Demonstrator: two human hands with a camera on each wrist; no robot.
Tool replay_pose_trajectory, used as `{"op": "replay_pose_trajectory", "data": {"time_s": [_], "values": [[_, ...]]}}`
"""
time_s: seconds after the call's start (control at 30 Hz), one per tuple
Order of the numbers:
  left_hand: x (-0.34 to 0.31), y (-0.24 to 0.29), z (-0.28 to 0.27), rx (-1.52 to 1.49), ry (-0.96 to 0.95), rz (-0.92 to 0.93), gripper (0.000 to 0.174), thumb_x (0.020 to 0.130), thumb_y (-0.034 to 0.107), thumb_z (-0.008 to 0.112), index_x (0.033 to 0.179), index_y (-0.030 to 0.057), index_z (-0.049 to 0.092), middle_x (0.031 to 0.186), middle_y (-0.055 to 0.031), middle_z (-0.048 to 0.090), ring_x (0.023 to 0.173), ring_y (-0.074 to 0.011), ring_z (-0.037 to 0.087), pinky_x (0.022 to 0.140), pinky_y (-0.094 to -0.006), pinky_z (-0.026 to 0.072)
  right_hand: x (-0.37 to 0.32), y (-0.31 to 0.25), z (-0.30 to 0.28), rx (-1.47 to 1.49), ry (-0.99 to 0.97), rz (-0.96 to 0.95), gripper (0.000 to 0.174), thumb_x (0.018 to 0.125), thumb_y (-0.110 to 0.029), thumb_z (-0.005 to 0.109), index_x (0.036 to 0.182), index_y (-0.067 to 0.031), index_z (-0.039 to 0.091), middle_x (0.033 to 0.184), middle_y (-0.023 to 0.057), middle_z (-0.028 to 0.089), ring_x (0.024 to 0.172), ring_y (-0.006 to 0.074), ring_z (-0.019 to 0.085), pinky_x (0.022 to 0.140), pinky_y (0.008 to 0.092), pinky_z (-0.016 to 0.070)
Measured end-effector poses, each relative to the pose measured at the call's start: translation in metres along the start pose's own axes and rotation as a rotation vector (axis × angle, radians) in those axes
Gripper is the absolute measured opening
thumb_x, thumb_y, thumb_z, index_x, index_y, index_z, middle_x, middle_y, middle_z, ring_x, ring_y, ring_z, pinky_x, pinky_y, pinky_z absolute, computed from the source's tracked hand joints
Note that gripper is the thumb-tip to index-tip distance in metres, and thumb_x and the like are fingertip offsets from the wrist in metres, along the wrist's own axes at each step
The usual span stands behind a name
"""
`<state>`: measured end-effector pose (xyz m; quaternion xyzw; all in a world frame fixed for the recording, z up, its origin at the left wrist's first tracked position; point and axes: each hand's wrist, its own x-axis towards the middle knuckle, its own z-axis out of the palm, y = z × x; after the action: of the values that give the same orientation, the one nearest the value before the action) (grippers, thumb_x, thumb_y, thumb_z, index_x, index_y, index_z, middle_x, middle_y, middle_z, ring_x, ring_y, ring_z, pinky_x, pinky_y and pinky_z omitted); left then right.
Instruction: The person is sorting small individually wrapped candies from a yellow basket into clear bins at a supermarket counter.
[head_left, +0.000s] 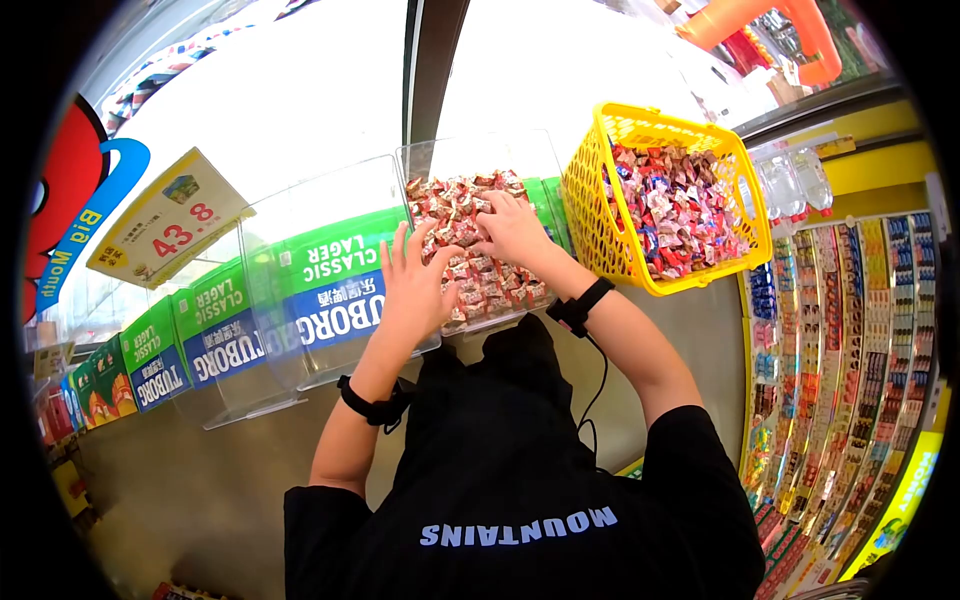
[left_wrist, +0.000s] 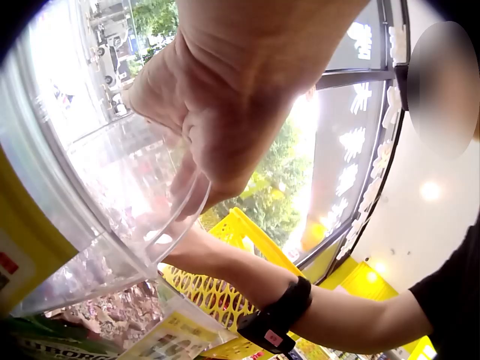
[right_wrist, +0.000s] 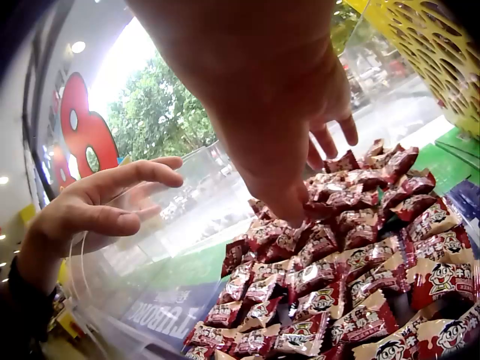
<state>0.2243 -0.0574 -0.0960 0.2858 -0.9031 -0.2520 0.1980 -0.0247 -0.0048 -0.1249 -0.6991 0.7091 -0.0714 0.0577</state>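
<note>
Rows of small candies (right_wrist: 300, 274) in red and tan wrappers fill a clear plastic bin (head_left: 540, 150) in front of the person. Over the right part of these candies, the right hand (head_left: 517, 232) reaches down with fingers apart. In the right wrist view its thumb and fingertips touch the top layer. The left hand (head_left: 415, 285) hovers at the bin's left wall, fingers spread and thumb toward the candies, holding nothing. Right of the bin stands a yellow basket (head_left: 610, 225) heaped with loose wrapped candies (head_left: 680, 215).
Green and blue beer cartons (head_left: 335, 265) line the counter to the left, behind further clear bins (head_left: 275, 400). A price sign (head_left: 170, 215) stands there too. Clear bottles (head_left: 800, 180) are beyond the basket, and packed shelves (head_left: 840, 370) run along the right side.
</note>
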Motion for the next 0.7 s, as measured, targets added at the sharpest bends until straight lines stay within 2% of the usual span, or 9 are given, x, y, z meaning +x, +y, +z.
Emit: {"op": "replay_pose_trajectory", "data": {"time_s": [0.1, 0.2, 0.3, 0.4, 0.53, 0.63, 0.7], "values": [[-0.001, 0.001, -0.001, 0.001, 0.001, -0.005, 0.051, 0.085, 0.019, 0.084, 0.132, 0.0252, 0.066, 0.164, -0.0111, 0.036, 0.158, -0.0479, 0.023, 0.127, -0.0714, 0.0189, -0.008, -0.006, -0.008, -0.039, -0.030, 0.047, 0.029, 0.082, -0.032, 0.085, 0.099, -0.0104, 0.075, 0.152, 0.0228, 0.054, 0.146, 0.0415, 0.047, 0.115, 0.0556, 0.0414], [-0.002, 0.000, -0.001, -0.026, -0.008, -0.010, 0.052, 0.085, 0.018, 0.084, 0.133, 0.0254, 0.066, 0.164, -0.0101, 0.036, 0.158, -0.0472, 0.024, 0.127, -0.0711, 0.0192, -0.028, -0.016, -0.030, -0.027, 0.047, 0.022, 0.029, 0.085, -0.033, 0.083, 0.102, -0.0103, 0.074, 0.153, 0.0236, 0.053, 0.148, 0.0443, 0.045, 0.119, 0.0556, 0.0393], [-0.003, 0.000, -0.001, -0.040, -0.009, -0.026, 0.051, 0.085, 0.018, 0.084, 0.133, 0.0257, 0.066, 0.165, -0.0091, 0.036, 0.158, -0.0468, 0.024, 0.127, -0.0705, 0.0191, -0.062, -0.033, -0.059, 0.075, 0.143, -0.066, 0.028, 0.087, -0.030, 0.083, 0.103, -0.0094, 0.072, 0.151, 0.0223, 0.054, 0.146, 0.0444, 0.046, 0.120, 0.0560, 0.0386], [-0.002, 0.001, 0.000, -0.034, -0.017, -0.047, 0.050, 0.086, 0.018, 0.084, 0.132, 0.0256, 0.066, 0.166, -0.0086, 0.035, 0.158, -0.0468, 0.024, 0.128, -0.0702, 0.0192, -0.096, -0.056, -0.112, 0.094, 0.164, -0.098, 0.026, 0.086, -0.021, 0.085, 0.105, -0.0094, 0.071, 0.152, 0.0201, 0.055, 0.144, 0.0435, 0.051, 0.120, 0.0557, 0.0416], [-0.003, 0.004, -0.005, 0.002, -0.021, -0.051, 0.047, 0.088, 0.020, 0.084, 0.131, 0.0241, 0.067, 0.165, -0.0097, 0.037, 0.158, -0.0472, 0.025, 0.128, -0.0711, 0.0193, -0.138, -0.062, -0.154, 0.066, 0.262, -0.019, 0.030, 0.082, -0.016, 0.086, 0.107, -0.0095, 0.071, 0.149, 0.0184, 0.058, 0.141, 0.0419, 0.055, 0.121, 0.0567, 0.0424], [-0.006, 0.004, -0.004, 0.050, 0.001, -0.022, 0.046, 0.090, 0.023, 0.083, 0.133, 0.0215, 0.067, 0.164, -0.0122, 0.039, 0.158, -0.0477, 0.026, 0.127, -0.0713, 0.0188, -0.163, -0.061, -0.173, 0.040, 0.339, 0.093, 0.032, 0.082, -0.016, 0.085, 0.110, -0.0108, 0.071, 0.150, 0.0176, 0.057, 0.144, 0.0394, 0.053, 0.123, 0.0575, 0.0391], [-0.007, 0.007, -0.010, 0.114, -0.010, 0.006, 0.047, 0.090, 0.025, 0.083, 0.134, 0.0204, 0.068, 0.164, -0.0131, 0.040, 0.157, -0.0478, 0.026, 0.127, -0.0713, 0.0186, -0.176, -0.052, -0.176, 0.029, 0.351, 0.150, 0.040, 0.083, -0.019, 0.085, 0.120, -0.0117, 0.072, 0.152, 0.0177, 0.056, 0.146, 0.0385, 0.051, 0.125, 0.0573, 0.0368]]}}
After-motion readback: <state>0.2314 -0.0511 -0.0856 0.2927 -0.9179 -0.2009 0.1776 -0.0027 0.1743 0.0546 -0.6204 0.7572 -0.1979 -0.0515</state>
